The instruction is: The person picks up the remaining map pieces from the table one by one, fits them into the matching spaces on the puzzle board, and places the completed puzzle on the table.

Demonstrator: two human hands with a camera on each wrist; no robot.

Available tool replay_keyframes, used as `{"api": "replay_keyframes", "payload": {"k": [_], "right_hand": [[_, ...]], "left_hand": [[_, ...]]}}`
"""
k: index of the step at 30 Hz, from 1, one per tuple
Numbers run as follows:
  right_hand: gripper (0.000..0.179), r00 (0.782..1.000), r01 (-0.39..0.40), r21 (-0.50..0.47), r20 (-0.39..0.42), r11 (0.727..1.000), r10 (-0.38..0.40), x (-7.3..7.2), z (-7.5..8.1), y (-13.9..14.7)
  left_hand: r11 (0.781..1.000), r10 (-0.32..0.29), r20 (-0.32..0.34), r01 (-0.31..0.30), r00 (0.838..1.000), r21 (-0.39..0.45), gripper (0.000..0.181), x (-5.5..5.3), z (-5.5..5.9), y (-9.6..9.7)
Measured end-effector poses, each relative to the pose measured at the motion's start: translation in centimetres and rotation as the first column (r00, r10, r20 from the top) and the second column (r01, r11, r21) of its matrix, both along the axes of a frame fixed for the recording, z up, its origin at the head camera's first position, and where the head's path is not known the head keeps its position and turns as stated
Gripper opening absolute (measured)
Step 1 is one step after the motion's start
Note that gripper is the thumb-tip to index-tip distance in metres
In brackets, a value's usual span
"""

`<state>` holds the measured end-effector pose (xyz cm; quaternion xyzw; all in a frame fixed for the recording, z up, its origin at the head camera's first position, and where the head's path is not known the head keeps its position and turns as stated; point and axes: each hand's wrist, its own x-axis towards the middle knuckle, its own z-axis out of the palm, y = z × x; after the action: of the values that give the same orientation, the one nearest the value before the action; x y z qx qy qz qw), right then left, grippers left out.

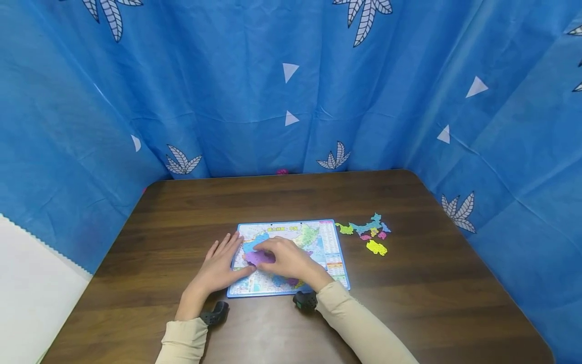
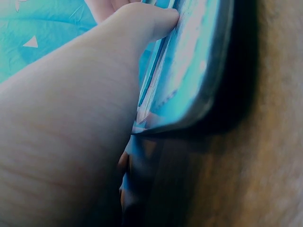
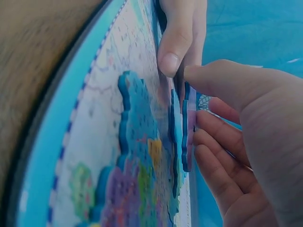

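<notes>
A map puzzle board (image 1: 334,253) with a blue rim lies on the table. My right hand (image 1: 288,257) pinches a purple puzzle piece (image 1: 259,258) between thumb and fingers over the board's left part. In the right wrist view that piece (image 3: 188,137) stands slightly off the board, edge towards the camera. My left hand (image 1: 223,264) rests with spread, straight fingers on the board's left edge, its thumb reaching in beside the purple piece. A blue piece (image 1: 256,241) sits in the board just above. Other coloured pieces (image 3: 135,118) sit raised in the board near my right hand.
Right of the board lie several loose pieces: a lime green one (image 1: 345,229), a long teal one (image 1: 361,227), a yellow one (image 1: 376,247) and small pink ones (image 1: 382,235). The brown wooden table (image 1: 432,293) meets a blue curtain (image 1: 254,126) behind it.
</notes>
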<state>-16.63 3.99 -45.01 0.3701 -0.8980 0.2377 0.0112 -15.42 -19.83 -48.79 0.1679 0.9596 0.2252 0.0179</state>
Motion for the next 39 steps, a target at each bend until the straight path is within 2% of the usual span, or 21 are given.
{"api": "replay_keyframes", "payload": {"k": [8,16,24,31,39], "right_hand": [[0.04,1.0,-0.004,-0.014,-0.004,1.0,0.004,-0.1,-0.6,-0.3],[0.04,0.999,0.02,-0.032,0.03,0.999,-0.019,-0.1,-0.9,-0.6],[0.039,0.998,0.045,-0.028,0.045,0.999,-0.043,0.0,-1.0,-0.8],[0.039,0.999,0.051,-0.022,0.017,0.998,-0.051,0.3,-1.1,-1.1],[0.038,1.0,0.028,-0.02,0.009,0.999,-0.028,0.3,-1.1,-1.0]], "left_hand": [[1.0,-0.011,-0.007,0.011,1.0,-0.001,0.097,0.1,0.1,0.1],[1.0,-0.007,0.003,0.007,1.0,-0.009,0.095,0.1,0.2,0.3],[1.0,-0.008,0.011,0.008,1.0,0.026,0.081,0.4,0.7,0.2],[1.0,-0.004,0.025,0.003,1.0,0.017,0.09,0.2,0.5,0.1],[1.0,-0.008,0.024,0.008,1.0,0.008,0.091,0.2,0.5,0.0]]}}
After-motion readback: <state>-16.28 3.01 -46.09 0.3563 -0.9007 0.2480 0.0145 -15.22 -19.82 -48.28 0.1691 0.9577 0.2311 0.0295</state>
